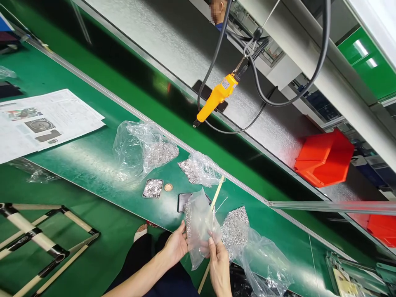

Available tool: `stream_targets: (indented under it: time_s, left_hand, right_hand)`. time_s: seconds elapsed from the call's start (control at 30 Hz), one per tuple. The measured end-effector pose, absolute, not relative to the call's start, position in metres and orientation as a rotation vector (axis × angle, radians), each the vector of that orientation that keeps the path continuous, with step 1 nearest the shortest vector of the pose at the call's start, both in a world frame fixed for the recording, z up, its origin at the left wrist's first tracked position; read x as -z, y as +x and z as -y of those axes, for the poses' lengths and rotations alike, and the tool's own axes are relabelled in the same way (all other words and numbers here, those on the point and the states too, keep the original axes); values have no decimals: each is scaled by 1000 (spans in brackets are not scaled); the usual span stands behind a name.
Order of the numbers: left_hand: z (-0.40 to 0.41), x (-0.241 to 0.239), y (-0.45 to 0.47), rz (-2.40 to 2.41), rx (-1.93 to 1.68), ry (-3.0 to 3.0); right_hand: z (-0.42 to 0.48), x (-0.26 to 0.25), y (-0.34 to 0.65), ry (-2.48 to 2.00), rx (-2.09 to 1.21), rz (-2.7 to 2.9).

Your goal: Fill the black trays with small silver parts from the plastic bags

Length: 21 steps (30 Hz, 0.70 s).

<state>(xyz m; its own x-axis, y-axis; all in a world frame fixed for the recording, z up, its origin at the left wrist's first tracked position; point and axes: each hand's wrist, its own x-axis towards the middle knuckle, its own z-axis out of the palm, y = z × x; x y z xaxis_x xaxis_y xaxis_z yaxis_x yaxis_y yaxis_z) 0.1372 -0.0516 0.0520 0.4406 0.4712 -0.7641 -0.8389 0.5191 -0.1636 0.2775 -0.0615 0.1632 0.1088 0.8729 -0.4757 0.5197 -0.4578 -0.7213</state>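
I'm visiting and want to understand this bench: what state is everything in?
Right hand: grip pinching the held plastic bag.
Left hand: at that bag's edge, firmness unclear.
Held plastic bag: held up, small metal parts showing at one side.
Three other plastic bags: lying down, containing metal parts.
Small square tray: filled with metal parts.
Electric screwdriver: hanging, tip down.
Printed sheets: flat, overlapping.
Nearer red bin: open.

Over the counter's [88, 161] near edge, the right hand [219, 260] pinches a clear bag [199, 222] of small metal parts [187, 218]; the left hand [177, 244] touches its side. A large bag [159, 154] and a small bag [202, 167] lie by the far edge, a filled tray [153, 188] closer to the near edge. A yellow screwdriver [218, 95] hangs past the far edge.
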Motion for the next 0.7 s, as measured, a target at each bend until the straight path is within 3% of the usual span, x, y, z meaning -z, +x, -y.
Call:
stream_targets:
  time_s: [0.7]
  left_hand:
    - [41,-81,131,-613,-885,-597]
  right_hand:
    - [1,-209,263,-2050,-1053,1685]
